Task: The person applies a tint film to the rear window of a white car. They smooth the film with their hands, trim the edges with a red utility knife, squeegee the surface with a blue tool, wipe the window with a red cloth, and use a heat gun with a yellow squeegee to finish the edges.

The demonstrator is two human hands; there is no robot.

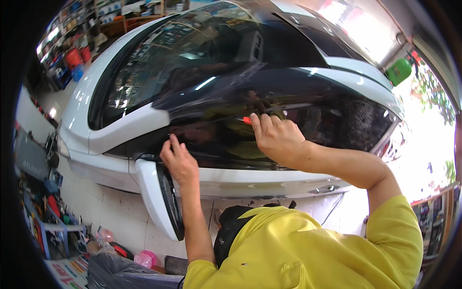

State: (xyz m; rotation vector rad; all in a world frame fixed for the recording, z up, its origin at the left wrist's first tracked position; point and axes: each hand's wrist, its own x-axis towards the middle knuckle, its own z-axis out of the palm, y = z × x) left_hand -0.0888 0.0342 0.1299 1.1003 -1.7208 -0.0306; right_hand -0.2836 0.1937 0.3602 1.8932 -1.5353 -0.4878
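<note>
A dark, glossy sheet of film (216, 130) covers the side windows of a white car (211, 177) and laps up toward the roof. My right hand (279, 139) is closed on a small orange-red tool (247, 120), held against the film over the side glass; most of the tool is hidden in the fist, so its kind does not show. My left hand (182, 159) rests its fingertips at the film's front lower corner, fingers partly spread and thumb largely hidden. Just below it, the white side mirror (156, 197) sticks out from the door.
The windshield (144, 72) lies to the far left. Tool racks (55, 226) and a pink container (145, 259) stand on the left side of the tiled floor (115, 209). A green spray bottle (399, 72) hangs at the far right, beside the bright doorway.
</note>
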